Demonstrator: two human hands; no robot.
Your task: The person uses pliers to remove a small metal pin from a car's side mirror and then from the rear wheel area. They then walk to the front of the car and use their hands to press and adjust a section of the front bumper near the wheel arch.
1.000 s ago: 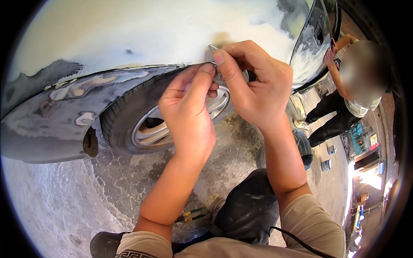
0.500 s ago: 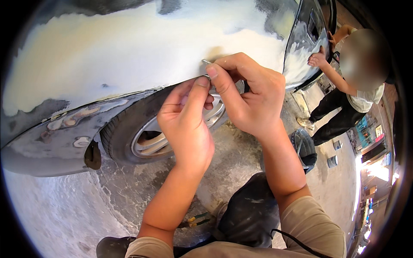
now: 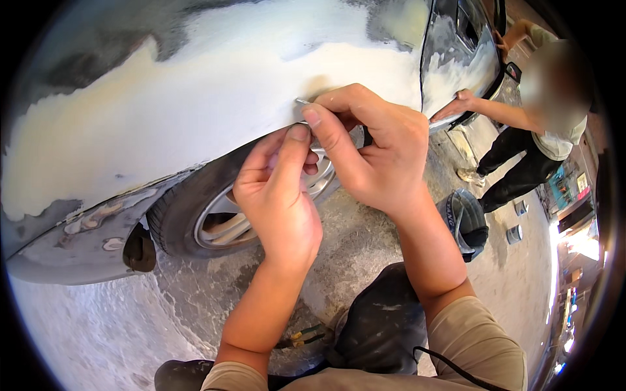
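Slim silvery metal-looking piece (image 3: 302,101) sits before the white-patched dark car panel (image 3: 215,114), pinched in my right hand (image 3: 388,153); my left hand (image 3: 277,202) closes just below, its hold unclear. Steady both wrists; pinch lightly.
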